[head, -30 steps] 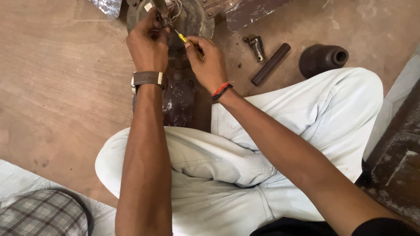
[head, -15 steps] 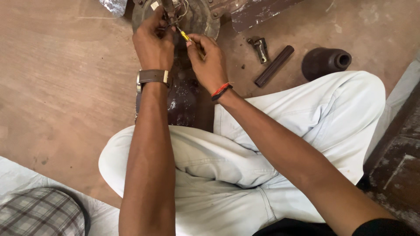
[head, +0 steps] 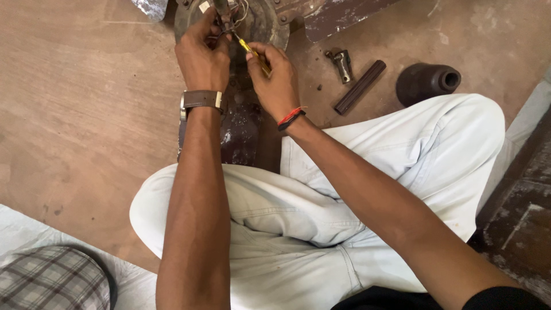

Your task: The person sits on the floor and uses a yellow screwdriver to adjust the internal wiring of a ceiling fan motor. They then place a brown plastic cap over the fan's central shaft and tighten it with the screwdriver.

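Pale trousers (head: 402, 166) on crossed legs, right hand (head: 276, 80) pinching yellow-handled screwdriver (head: 252, 53), left hand (head: 201, 54) clenched on wires (head: 238, 14), both at round metal motor housing (head: 270, 26) on floor, dark cylinder (head: 427, 83) beyond knee.

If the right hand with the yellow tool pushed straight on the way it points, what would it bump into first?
Probably the wires at the middle of the round metal housing: the yellow-handled screwdriver in the right hand aims there, close by the left hand. Depth is unclear.

Head-worn view, steeply downward, close over lap (single camera)
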